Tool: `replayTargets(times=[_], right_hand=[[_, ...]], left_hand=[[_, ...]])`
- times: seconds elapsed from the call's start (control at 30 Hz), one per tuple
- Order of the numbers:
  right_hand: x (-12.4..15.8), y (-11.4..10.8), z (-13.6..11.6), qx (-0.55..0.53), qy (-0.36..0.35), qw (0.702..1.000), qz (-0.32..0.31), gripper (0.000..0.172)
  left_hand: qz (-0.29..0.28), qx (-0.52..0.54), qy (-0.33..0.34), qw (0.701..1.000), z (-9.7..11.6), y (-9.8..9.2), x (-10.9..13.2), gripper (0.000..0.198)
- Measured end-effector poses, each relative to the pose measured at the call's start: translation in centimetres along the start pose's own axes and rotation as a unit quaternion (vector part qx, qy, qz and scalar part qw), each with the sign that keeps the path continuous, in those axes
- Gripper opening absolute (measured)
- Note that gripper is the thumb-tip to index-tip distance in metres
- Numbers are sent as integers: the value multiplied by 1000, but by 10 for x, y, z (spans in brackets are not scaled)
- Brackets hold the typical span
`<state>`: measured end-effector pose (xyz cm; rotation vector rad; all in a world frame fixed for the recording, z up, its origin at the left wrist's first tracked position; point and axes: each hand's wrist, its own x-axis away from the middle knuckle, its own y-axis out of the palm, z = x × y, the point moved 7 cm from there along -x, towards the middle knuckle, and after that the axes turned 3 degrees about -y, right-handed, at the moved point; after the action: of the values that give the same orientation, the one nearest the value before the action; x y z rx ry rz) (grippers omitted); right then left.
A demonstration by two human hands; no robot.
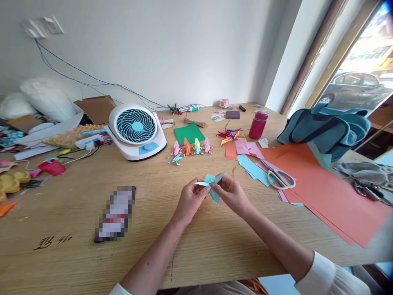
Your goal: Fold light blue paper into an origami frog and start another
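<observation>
Between both hands is a light-blue folded paper figure (210,179) with several pointed flaps sticking out. My left hand (193,197) pinches its left side with thumb and fingertips. On the other side, my right hand (229,194) grips it, the thumb pressed near its centre. One flap points down between the hands. Beyond them stand several small folded paper figures in a row, among them an orange one (187,146) and a pale green one (197,146). A light-blue paper figure (176,159) lies just in front of that row.
A white fan (138,127) stands at the back left, a blurred-out object (115,214) nearer. Scissors (281,179) lie on paper sheets (325,192) at the right, near a red bottle (258,125) and a teal bag (325,127). Green paper (189,133) lies behind the figures.
</observation>
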<state>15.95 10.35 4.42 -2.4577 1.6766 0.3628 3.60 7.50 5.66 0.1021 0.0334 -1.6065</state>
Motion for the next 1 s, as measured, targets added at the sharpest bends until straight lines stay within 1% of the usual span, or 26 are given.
replayTargets(times=[0.07,0.13,0.27,0.4,0.47,0.57,0.63,0.67,0.7,0.77,0.8,0.87,0.93,1.0], right_hand=[[3,1,7,-3,-1,1000,14,33],[5,4,10,-14,0,1000,14,32],[6,8,7,-54,22,998,-18,35],[5,12,5,-92,48,994,-43,36],[5,12,7,-110,51,992,-40,35],[5,13,11,-129,57,989,-42,36],[4,12,12,-123,59,990,-42,37],[4,10,13,-116,56,991,-38,37],[3,9,14,-107,52,992,-31,37],[3,5,16,-86,42,995,-13,37],[4,3,18,-74,37,997,-5,37],[5,0,21,-39,28,999,4,35],[8,-1,22,9,17,1000,4,30],[9,-4,18,68,-5,998,6,24]], left_hand=[[19,-12,6,1000,-2,-2,1,27],[27,-9,5,1000,-6,-4,2,28],[16,24,-11,1000,-14,-4,3,29],[27,28,-2,999,-15,-7,4,29],[18,39,-13,999,-17,-6,5,30],[-3,59,-50,997,-22,-3,6,31],[-4,62,-61,996,-23,-4,6,31],[3,56,-55,997,-22,-5,6,30],[14,43,-41,998,-19,-7,6,28],[50,-15,11,999,-11,-12,7,22],[70,-58,46,995,-6,-15,9,19],[100,-152,112,977,5,-18,12,10],[104,-225,160,955,13,-18,15,5],[93,-261,185,943,17,-17,16,5]])
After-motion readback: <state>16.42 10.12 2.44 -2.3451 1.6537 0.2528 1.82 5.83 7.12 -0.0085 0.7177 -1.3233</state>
